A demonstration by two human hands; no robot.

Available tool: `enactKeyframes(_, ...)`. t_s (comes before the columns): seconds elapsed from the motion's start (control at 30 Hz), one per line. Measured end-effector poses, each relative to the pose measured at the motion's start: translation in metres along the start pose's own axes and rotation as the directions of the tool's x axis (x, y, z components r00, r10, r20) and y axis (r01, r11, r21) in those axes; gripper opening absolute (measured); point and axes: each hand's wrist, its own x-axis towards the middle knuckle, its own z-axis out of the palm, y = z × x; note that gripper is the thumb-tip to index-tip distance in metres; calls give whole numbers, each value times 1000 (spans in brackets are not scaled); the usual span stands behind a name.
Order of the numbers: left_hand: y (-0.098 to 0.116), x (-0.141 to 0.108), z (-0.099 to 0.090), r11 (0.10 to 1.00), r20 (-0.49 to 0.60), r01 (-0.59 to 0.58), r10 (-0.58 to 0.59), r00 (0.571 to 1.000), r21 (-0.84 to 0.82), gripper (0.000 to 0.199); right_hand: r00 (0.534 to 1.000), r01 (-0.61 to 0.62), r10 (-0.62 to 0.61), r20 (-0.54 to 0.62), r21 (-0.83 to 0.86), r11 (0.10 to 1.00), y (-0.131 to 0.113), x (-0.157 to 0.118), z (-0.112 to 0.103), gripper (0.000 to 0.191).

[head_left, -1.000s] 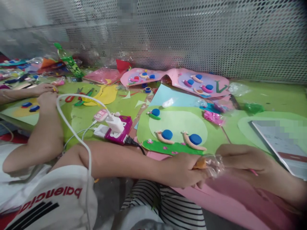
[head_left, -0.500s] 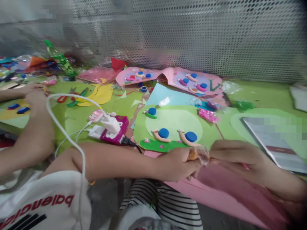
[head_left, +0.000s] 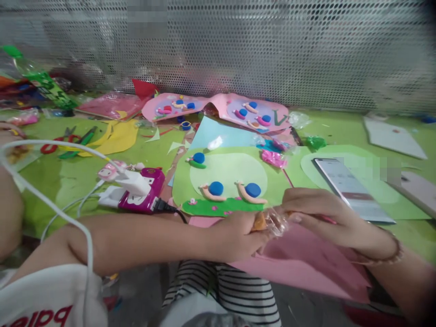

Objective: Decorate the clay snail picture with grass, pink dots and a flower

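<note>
My left hand [head_left: 235, 234] is closed around a lump of orange modelling clay [head_left: 260, 221], partly hidden by the fingers. Clear crinkled plastic wrapper [head_left: 277, 221] runs from the clay to my right hand [head_left: 322, 218], whose fingers pinch at its far end. A thin pink bit [head_left: 329, 219] shows beneath the right fingers; its kind is unclear. Just beyond both hands lies a green paper sheet [head_left: 182, 181] bearing clay snails with blue shells, such as the right-hand snail [head_left: 252, 190]. Pink paper [head_left: 306, 268] lies under my hands.
A purple power strip [head_left: 150, 186] with white chargers stands left, its white cable [head_left: 51, 200] arching over my left arm. Phone [head_left: 354, 190] at right; scissors [head_left: 56, 144] and a green bottle [head_left: 44, 81] at left. Pink snail sheets [head_left: 218, 102] lie before the perforated metal panel [head_left: 238, 45]. Another person's arm [head_left: 8, 195] is far left.
The view has turned right, shifting things leftward and showing a second phone-like object at right. Both hands stay close together on the wrapped clay, with the plastic more bunched between them.
</note>
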Motion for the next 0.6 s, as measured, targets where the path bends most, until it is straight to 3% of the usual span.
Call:
enactKeyframes(0.33, -8, 3, 1, 1000, 20, 6, -7, 1000, 17, 37, 1000, -31, 30, -7, -47, 998, 2, -4, 4, 31)
enactKeyframes(0.6, -7, 4, 1, 999, 9, 50, -50, 999, -16, 33, 995, -68, 70, 71, -32, 997, 2, -5, 4, 37)
